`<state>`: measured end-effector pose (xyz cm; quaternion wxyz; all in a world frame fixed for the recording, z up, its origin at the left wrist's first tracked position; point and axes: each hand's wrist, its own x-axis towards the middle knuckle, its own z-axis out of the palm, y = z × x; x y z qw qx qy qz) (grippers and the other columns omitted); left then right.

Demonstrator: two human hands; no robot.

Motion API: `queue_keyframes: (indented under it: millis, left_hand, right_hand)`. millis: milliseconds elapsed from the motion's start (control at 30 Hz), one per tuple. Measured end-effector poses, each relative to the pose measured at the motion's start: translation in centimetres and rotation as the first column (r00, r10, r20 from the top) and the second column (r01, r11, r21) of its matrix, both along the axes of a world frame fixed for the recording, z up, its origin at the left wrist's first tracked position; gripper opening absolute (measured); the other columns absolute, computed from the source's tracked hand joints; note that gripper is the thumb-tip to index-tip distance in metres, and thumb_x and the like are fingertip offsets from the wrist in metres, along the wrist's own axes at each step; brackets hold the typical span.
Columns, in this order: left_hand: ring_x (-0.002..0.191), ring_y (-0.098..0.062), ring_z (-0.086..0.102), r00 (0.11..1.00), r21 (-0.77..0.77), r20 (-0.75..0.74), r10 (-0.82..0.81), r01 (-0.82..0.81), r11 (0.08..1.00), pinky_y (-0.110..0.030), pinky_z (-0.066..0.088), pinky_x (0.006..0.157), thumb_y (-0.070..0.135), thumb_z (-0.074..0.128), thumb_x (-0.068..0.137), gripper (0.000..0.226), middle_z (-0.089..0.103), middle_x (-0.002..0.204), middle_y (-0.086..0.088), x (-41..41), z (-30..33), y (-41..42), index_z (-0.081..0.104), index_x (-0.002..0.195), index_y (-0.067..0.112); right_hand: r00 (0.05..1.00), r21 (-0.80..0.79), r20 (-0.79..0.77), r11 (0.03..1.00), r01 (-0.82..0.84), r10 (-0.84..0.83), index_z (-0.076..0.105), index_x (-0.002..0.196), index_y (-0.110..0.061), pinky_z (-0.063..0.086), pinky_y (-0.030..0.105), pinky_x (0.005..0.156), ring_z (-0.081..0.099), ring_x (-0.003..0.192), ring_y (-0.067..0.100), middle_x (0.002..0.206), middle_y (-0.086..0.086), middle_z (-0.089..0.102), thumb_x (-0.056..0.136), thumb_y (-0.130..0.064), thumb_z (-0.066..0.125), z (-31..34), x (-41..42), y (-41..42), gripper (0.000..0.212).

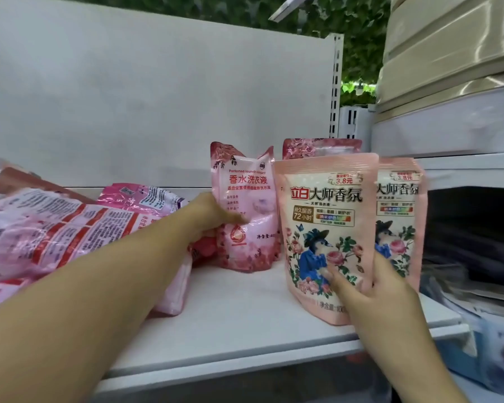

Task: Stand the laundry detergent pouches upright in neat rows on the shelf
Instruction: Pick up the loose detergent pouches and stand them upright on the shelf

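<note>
Both hands grip pouches: left hand [213,216] rose pouch [245,210], right hand [370,292] bird pouch [323,228]; white shelf [245,321].

Both arms outstretched, left hand [213,216] and right hand [364,289] each curled in a grip.

hands [213,216] [370,289] gripping upright pouches [326,228]

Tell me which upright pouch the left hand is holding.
The left hand grips the rose-print perfumed detergent pouch, standing left of the two bird-print pouches; the front bird-print pouch is in the right hand.
</note>
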<state>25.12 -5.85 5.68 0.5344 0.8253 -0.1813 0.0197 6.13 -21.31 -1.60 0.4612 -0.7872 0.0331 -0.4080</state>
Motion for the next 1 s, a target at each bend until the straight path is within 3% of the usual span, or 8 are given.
queue_keyframes:
  millis: [133,300,433,567,700,767,833,1000]
  left_hand:
    - [0.067,-0.014,0.057,0.982,0.152,0.154,0.114,-0.138,0.979,-0.022,0.042,0.053,0.024,0.081,0.065,0.03,0.062,0.078,0.0,0.6,0.5,0.6,0.062,0.086,0.014]
    - [0.082,-0.016,0.055,0.956,0.236,0.267,0.119,-0.185,0.954,-0.026,0.046,0.072,0.027,0.076,0.073,0.029,0.057,0.083,0.003,0.4,0.3,0.4,0.055,0.091,0.017]
    - [0.09,-0.018,0.063,0.972,0.137,0.06,-0.228,0.218,0.966,-0.027,0.051,0.083,-0.003,0.073,0.071,0.031,0.067,0.091,0.0,0.0,-0.3,0.9,0.061,0.093,0.015]
    - [0.096,-0.025,0.063,0.958,-0.02,-0.132,-0.256,0.255,0.967,-0.037,0.048,0.09,-0.02,0.062,0.071,0.035,0.068,0.096,-0.008,0.5,-0.2,1.0,0.062,0.093,0.007]
    - [0.112,-0.028,0.058,0.931,-0.089,-0.217,-0.293,0.28,0.956,-0.039,0.04,0.103,-0.017,0.06,0.073,0.036,0.064,0.115,-0.014,0.9,-0.1,1.2,0.061,0.104,0.002]
    - [0.105,-0.027,0.06,0.929,-0.125,-0.207,-0.305,0.285,0.951,-0.037,0.046,0.096,-0.017,0.059,0.074,0.034,0.067,0.107,-0.011,0.7,-0.2,1.0,0.062,0.102,0.002]
    - [0.094,-0.025,0.063,0.953,-0.157,-0.148,-0.265,0.242,0.957,-0.032,0.054,0.082,-0.017,0.061,0.073,0.029,0.07,0.092,-0.008,0.2,-0.2,0.6,0.063,0.092,0.005]
    - [0.084,-0.018,0.058,0.981,0.059,0.168,0.095,-0.106,0.993,-0.027,0.046,0.077,0.005,0.079,0.067,0.037,0.062,0.092,-0.001,-0.7,-0.2,0.2,0.062,0.099,0.012]
  right_hand:
    - [0.999,0.023,-0.034,1.0,0.02,-0.019,0.047,0.076,-0.035,0.045,0.014,0.068,0.059,0.08,0.009,0.08,-0.016,0.062,0.08,-0.029,0.066,0.0,-0.1,-0.1,0.021]
    - [0.997,0.016,-0.051,0.998,0.053,-0.053,0.05,0.079,-0.026,0.039,0.016,0.059,0.051,0.067,-0.002,0.075,-0.012,0.06,0.079,-0.031,0.067,-0.1,-0.2,-0.2,0.017]
    - [0.998,0.029,-0.046,0.999,0.037,-0.036,0.051,0.082,-0.032,0.038,0.012,0.057,0.05,0.064,-0.004,0.072,-0.019,0.058,0.08,-0.03,0.066,-0.1,-0.3,-0.1,0.016]
    - [0.998,0.066,-0.056,0.997,0.034,-0.03,0.051,0.075,-0.028,0.044,0.023,0.066,0.054,0.07,0.005,0.078,-0.008,0.063,0.079,-0.029,0.067,0.0,-0.2,-0.2,0.017]
    - [0.996,0.172,-0.056,0.984,-0.053,0.063,0.058,0.081,-0.028,0.05,0.028,0.072,0.063,0.087,0.007,0.083,-0.015,0.067,0.078,-0.025,0.068,0.1,0.1,-0.5,0.012]
    - [0.994,0.206,-0.055,0.976,-0.076,0.089,0.06,0.084,-0.029,0.052,0.036,0.082,0.065,0.089,0.01,0.085,-0.014,0.07,0.077,-0.023,0.068,0.0,0.3,-0.7,0.012]
    - [0.995,0.206,-0.054,0.976,-0.069,0.082,0.061,0.083,-0.029,0.052,0.041,0.086,0.067,0.089,0.012,0.083,-0.014,0.072,0.075,-0.025,0.069,-0.2,0.3,-0.7,0.012]
    - [0.994,0.228,-0.056,0.97,-0.084,0.099,0.061,0.079,-0.029,0.052,0.032,0.078,0.065,0.082,0.004,0.07,-0.026,0.068,0.076,-0.023,0.07,0.0,0.2,-0.9,0.012]
